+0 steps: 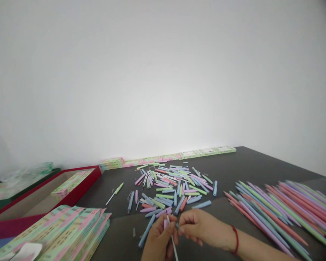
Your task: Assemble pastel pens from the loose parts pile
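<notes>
Looks like small-parts fiddling, gripping a white stick and purple tube in the left hand by the tube pile on the desk, seemingly pinching a greyish bit in the right hand, probably needing steady alignment next.

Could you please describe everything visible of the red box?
The red box stands open at the left of the dark table, running to the picture's left edge. Its walls look smooth, perhaps cardboard; the inside is greyish beige. Pastel packs lie inside, toward its far end. A dark green box sits alongside.
</notes>
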The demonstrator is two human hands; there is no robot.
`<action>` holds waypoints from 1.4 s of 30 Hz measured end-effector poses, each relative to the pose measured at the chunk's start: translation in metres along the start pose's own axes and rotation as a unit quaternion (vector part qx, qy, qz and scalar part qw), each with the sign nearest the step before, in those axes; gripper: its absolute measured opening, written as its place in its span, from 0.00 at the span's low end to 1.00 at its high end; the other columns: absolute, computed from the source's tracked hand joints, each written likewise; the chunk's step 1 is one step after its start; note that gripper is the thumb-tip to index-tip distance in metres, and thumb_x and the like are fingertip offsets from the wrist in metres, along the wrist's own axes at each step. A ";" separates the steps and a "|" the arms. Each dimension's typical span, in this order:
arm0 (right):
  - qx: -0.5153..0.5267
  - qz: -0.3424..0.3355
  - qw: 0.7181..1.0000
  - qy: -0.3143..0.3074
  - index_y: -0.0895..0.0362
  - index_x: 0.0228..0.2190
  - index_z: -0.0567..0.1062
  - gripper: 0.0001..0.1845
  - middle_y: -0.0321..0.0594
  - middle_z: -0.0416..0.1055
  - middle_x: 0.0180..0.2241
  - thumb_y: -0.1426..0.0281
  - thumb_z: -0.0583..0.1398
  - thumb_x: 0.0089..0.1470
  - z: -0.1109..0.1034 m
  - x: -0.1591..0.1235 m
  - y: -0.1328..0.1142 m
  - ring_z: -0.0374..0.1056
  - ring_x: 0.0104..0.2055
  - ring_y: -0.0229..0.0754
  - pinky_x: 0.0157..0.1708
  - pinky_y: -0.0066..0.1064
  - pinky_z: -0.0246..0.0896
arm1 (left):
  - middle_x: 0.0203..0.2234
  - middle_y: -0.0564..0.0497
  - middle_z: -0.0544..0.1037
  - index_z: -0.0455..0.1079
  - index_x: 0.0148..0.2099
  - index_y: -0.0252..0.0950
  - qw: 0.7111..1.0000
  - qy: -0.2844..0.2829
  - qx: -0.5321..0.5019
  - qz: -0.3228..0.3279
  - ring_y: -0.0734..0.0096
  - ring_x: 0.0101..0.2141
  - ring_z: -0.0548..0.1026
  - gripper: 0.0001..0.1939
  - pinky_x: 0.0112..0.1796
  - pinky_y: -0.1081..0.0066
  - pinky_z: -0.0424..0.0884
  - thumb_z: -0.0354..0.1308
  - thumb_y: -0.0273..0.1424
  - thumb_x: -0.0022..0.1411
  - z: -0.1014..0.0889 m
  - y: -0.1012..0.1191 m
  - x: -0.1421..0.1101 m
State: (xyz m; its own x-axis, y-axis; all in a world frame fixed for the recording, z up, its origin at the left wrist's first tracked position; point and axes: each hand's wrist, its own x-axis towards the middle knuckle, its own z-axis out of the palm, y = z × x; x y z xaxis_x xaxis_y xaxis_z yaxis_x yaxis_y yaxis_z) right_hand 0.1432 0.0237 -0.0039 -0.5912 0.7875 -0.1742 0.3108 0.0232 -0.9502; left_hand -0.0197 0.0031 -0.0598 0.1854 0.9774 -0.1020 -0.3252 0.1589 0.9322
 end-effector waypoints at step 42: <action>-0.140 -0.110 0.977 0.120 0.57 0.25 0.69 0.04 0.31 0.68 0.22 0.76 0.56 0.47 0.008 -0.003 0.004 0.61 0.25 0.34 0.25 0.24 0.51 | 0.07 0.67 0.57 0.64 0.28 0.35 0.998 -0.019 0.051 -0.042 0.89 0.06 0.46 0.22 0.09 0.82 0.41 0.63 0.49 0.46 0.004 0.008 -0.005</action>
State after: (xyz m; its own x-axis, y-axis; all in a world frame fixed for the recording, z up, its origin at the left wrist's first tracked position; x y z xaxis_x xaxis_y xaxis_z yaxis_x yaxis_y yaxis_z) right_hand 0.1402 0.0169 -0.0097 -0.4858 0.8653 0.1235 0.4071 0.3490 -0.8441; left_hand -0.0198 -0.0014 -0.0502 0.2440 0.9548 -0.1699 -0.2113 0.2234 0.9516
